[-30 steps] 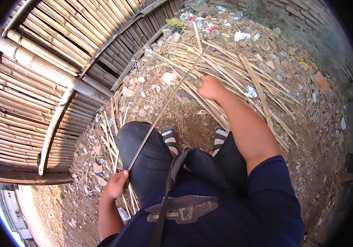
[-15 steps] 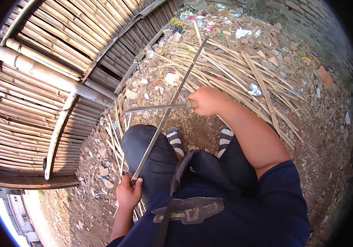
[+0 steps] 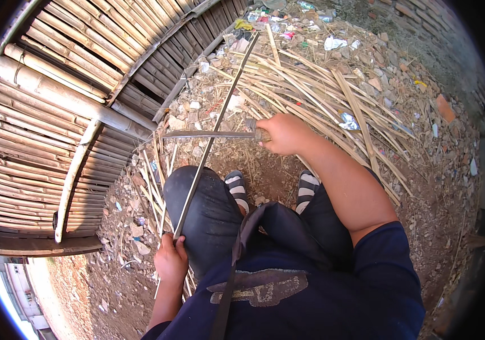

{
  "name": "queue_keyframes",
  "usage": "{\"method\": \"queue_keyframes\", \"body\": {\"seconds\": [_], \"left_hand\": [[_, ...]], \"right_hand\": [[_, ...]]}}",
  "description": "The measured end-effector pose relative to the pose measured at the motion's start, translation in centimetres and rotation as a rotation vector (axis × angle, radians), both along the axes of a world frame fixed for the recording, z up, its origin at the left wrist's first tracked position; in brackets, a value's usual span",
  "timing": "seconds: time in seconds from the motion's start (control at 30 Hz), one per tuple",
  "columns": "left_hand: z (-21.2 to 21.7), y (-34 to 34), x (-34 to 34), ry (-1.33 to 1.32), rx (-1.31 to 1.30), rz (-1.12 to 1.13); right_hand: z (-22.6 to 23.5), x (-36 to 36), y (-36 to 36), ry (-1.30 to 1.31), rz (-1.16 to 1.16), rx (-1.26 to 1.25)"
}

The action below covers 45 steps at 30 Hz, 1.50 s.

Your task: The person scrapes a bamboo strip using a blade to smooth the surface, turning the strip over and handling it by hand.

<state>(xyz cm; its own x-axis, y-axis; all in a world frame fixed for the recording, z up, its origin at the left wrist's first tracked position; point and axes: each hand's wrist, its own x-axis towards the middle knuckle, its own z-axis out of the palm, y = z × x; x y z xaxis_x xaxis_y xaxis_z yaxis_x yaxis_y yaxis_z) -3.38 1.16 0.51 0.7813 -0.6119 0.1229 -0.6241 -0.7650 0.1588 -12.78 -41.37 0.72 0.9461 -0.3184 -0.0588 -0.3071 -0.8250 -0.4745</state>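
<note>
My left hand (image 3: 171, 258) is closed around the near end of a long, narrow bamboo strip (image 3: 195, 187). The strip slants past my left knee, up and to the right, toward the rubble. In my right hand (image 3: 283, 134) is the wooden handle of a large knife (image 3: 228, 135). Its blade points left, lies nearly level, and crosses the strip about midway. Whether blade and strip touch there, I cannot tell. Beyond my right hand a heap of pale split bamboo strips (image 3: 304, 96) is spread on the ground.
A bamboo-slat wall (image 3: 33, 170) with thick poles rises on the left. More strips (image 3: 152, 192) lie beside my left knee. Stones, straw and litter cover the ground, with a white plastic scrap (image 3: 334, 43) at the back. A brick wall (image 3: 418, 22) stands far right.
The bamboo strip's far end has swung left and stands steeper, and my left hand has moved slightly forward. My right hand and the knife have shifted a little forward and left.
</note>
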Motion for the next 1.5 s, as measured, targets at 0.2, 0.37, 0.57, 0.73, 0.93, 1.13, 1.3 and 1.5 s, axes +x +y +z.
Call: {"method": "queue_keyframes", "body": {"seconds": [0.2,0.37,0.57,0.73,0.93,1.13,1.3,1.5], "left_hand": [[0.5,0.0,0.0,-0.018,0.000,-0.039],[0.3,-0.5,-0.4,-0.015,0.005,-0.038],[0.8,-0.8,-0.8,-0.022,0.019,-0.056],[0.3,0.1,-0.1,0.077,-0.075,-0.017],[1.3,-0.3,0.7,0.170,0.085,-0.023],[1.9,-0.3,1.6,0.381,0.010,-0.040],[1.6,-0.7,1.5,0.354,0.056,-0.024],[0.0,-0.7,1.6,0.375,-0.045,-0.025]], "right_hand": [[1.1,0.4,0.3,0.068,-0.012,0.017],[-2.0,0.5,-0.5,0.017,-0.019,0.026],[-1.8,0.5,-1.5,0.070,-0.183,0.130],[-0.1,0.6,1.1,0.030,0.012,-0.048],[-1.1,0.6,-0.6,0.082,-0.120,0.046],[0.3,0.8,1.0,0.071,-0.041,0.012],[-0.6,1.2,0.9,0.009,-0.090,0.053],[-1.6,2.0,0.8,0.035,0.048,0.158]]}}
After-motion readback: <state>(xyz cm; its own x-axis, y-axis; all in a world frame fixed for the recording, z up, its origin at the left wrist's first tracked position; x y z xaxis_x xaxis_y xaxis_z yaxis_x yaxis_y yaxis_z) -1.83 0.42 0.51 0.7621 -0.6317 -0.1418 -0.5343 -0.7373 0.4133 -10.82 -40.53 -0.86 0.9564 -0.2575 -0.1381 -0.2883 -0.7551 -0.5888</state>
